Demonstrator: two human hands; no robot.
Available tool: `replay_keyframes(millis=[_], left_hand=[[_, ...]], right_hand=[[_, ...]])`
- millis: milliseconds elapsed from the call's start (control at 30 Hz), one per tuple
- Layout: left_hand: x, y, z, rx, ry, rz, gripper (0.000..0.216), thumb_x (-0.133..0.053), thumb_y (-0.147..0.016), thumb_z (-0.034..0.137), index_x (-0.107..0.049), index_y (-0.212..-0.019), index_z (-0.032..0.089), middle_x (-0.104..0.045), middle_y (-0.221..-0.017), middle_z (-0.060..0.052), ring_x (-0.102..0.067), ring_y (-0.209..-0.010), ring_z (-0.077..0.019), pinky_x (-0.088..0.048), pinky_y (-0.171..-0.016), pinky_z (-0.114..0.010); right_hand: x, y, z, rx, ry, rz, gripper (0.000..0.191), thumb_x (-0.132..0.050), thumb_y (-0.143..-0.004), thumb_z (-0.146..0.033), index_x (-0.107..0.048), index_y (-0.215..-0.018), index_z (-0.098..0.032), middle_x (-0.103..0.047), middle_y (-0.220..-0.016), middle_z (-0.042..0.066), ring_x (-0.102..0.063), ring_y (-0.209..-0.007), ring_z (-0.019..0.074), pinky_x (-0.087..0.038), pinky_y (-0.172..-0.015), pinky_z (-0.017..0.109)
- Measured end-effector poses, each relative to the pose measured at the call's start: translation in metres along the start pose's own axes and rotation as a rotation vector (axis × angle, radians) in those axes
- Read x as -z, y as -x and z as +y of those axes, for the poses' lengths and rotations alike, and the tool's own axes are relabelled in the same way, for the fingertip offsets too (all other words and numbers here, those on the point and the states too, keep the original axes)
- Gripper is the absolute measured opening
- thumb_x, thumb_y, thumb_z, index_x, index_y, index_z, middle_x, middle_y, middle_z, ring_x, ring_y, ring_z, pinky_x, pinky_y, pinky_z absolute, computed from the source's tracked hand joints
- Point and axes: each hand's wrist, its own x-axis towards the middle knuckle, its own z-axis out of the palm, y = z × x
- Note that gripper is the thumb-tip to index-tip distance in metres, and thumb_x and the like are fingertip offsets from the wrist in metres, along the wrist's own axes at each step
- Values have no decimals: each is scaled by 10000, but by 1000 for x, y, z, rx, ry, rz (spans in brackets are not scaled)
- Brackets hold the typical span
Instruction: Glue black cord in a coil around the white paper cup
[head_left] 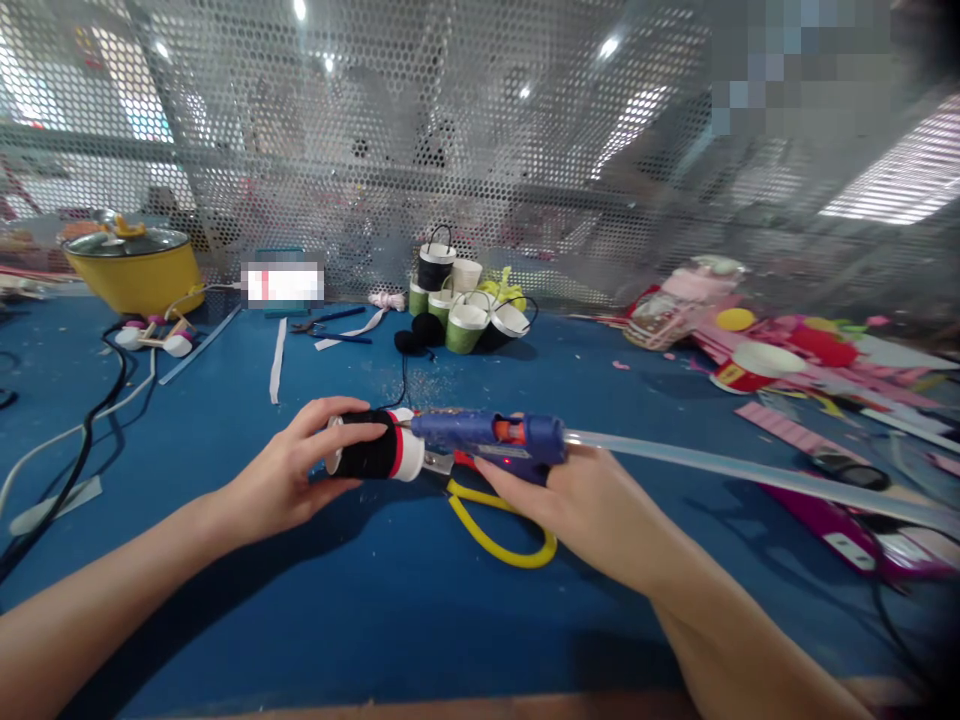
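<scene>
My left hand (296, 460) is closed around a small white paper cup (410, 457) lying on its side. Black yarn (364, 447) covers most of the cup, with a red band beside it. In my right hand (577, 495) is a blue hot glue gun (465, 430), its nozzle pointing left and meeting the cup near the red band. A long clear glue stick (675, 455) sticks out of its back. Under the gun lie scissors with yellow handles (499, 550), partly hidden. Behind the cup a black yarn strand runs to a black yarn ball (428, 330).
Several small yarn-wrapped cups (466, 328) stand at the back. Pliers (330, 328) and a white strip (278, 362) lie left of them. A yellow pot (135, 270) and cables occupy the left. Craft scraps, a red cup (754, 368) and a purple package (840, 530) crowd the right.
</scene>
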Motion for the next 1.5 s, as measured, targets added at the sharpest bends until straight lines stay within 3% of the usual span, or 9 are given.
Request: replay_keyframes(millis=[267, 400, 633, 933, 1500], left_hand=[[0, -1, 3, -1, 35, -14, 401, -518, -829, 146, -436, -1209, 243, -415, -1249, -101, -436, -1140, -229, -425, -932, -388], [2, -2, 3, 43, 88, 8, 412, -554, -812, 181, -440, -1204, 232, -435, -1226, -101, -452, -1127, -231, -411, -947, -395], [2, -2, 2, 112, 178, 46, 429, -596, -786, 222, -457, -1192, 236, -471, -1176, -84, -480, -1083, -220, -421, -923, -353], [-1, -1, -3, 202, 305, 69, 444, -614, -770, 236, -461, -1186, 253, -492, -1122, -66, -519, -1023, -205, -419, -915, -383], [-3, -4, 0, 370, 536, 87, 450, -642, -726, 259, -494, -1149, 220, -508, -1093, -51, -548, -998, -191, -457, -895, -371]], right_hand=[[0, -2, -2, -8, 25, 17, 223, -466, -798, -258, -676, -756, -196, -583, -548, 34, -547, -506, 172, -393, -467, 273], [-6, 3, 3, 56, 20, 79, 233, -447, -806, -265, -668, -795, -193, -638, -635, 43, -584, -569, 183, -439, -514, 274], [-9, 5, 0, 13, -40, 138, 172, -480, -793, -255, -643, -756, -210, -660, -684, 22, -595, -584, 176, -467, -521, 269], [0, 4, -8, -2, -232, 93, 152, -486, -772, -235, -633, -747, -211, -658, -681, 35, -589, -558, 174, -488, -508, 269], [-5, 6, -7, 68, -161, 111, 147, -480, -784, -240, -561, -666, -212, -616, -640, 26, -557, -529, 152, -464, -524, 256]])
